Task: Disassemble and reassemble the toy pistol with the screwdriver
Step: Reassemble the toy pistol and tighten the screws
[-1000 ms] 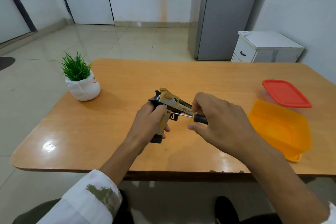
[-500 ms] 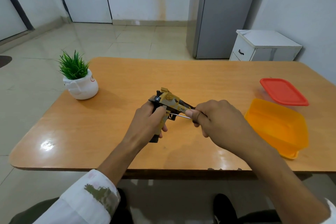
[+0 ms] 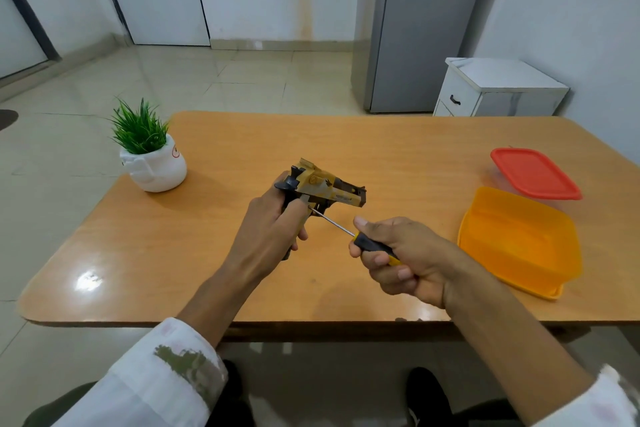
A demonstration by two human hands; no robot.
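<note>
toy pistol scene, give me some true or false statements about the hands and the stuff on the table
1. The left hand grips the toy pistol by its handle. True.
2. The right hand holds the screwdriver, shaft pointing at the pistol. True.
3. The red lid covers the orange container. False: the lid lies on the table behind the open container.
4. The potted plant stands at the table's right edge. False: it stands near the left edge.

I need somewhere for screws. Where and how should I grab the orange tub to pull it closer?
Probably pinch the left rim of the orange tub from above, thumb inside: it stands open, the red lid lies behind it, and that rim is nearest the right hand.
</note>
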